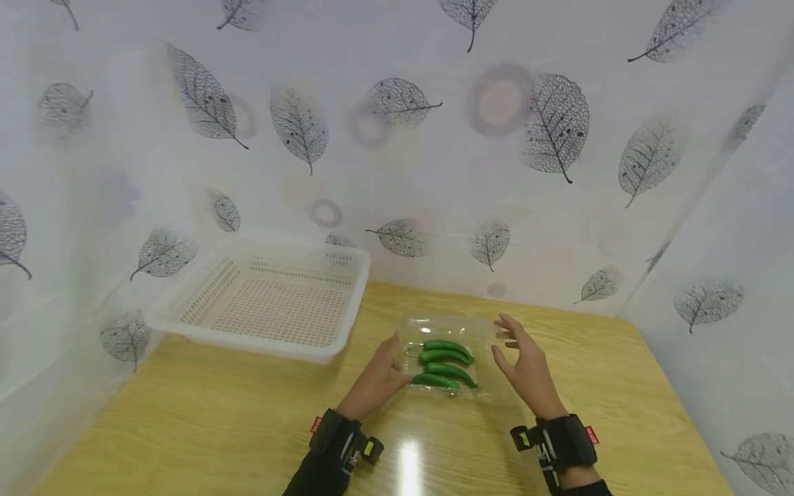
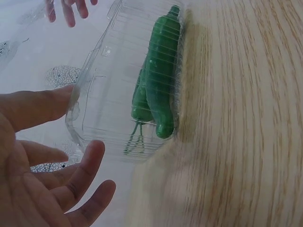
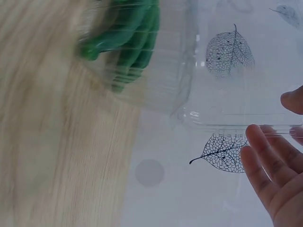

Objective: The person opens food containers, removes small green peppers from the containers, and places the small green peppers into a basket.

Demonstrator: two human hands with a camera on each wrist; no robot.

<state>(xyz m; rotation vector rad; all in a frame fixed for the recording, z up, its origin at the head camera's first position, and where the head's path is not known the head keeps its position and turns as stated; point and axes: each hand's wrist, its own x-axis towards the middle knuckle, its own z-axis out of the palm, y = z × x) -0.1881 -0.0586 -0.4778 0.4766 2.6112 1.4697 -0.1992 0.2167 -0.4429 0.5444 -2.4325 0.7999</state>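
Several green chili peppers (image 1: 446, 355) lie side by side in a clear plastic clamshell box (image 1: 406, 327) on the wooden table. Thin green strands (image 2: 135, 139) show at one end of the peppers. At the box's left end is my left hand (image 1: 375, 377), its thumb against the rim and its other fingers spread by the end wall. My right hand (image 1: 526, 365) is at the box's right end, thumb and fingers apart. In the right wrist view its fingertips overlap the edge of the raised clear lid (image 3: 227, 120).
A white plastic basket (image 1: 347, 337) with a perforated bottom stands at the back left of the table (image 1: 217, 413). Behind and beside the table hangs a pale sheet (image 1: 428, 172) printed with leaves. Both wrists wear black straps (image 1: 567, 441) with small cameras.
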